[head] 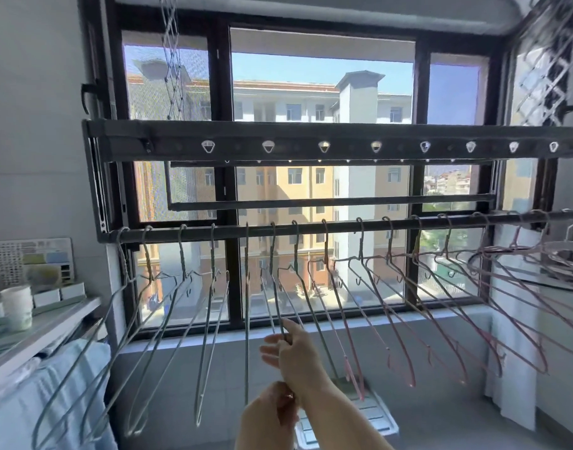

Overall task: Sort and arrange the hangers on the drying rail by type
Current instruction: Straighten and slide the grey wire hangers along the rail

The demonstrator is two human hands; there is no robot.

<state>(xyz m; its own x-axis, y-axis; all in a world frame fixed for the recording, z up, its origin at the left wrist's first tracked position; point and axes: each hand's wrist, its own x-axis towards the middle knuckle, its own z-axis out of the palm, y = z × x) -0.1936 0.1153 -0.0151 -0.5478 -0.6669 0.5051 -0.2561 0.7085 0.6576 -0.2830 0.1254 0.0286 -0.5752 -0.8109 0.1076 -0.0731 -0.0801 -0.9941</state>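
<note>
At lower centre my right hand (294,349) is pinching the grey hanger (272,251) hooked on the rail (311,227), my left hand (267,414) is gripping its bottom end, and I am planning to slide it gently frame-left, clear of the pink hangers (347,363).

Right hand (293,350), left hand (272,414) grip silver hanger (272,254) hung on rail (343,226); pink hangers (346,363) rightward.

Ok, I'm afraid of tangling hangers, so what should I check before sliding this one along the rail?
1. Right hand pinches the grey hanger: ok.
2. Left hand holds its lower end: cannot tell.
3. Its hook sits over the rail: ok.
4. Grey hangers left, pink hangers right: ok.
5. Held hanger clear of neighbours: cannot tell.
</note>
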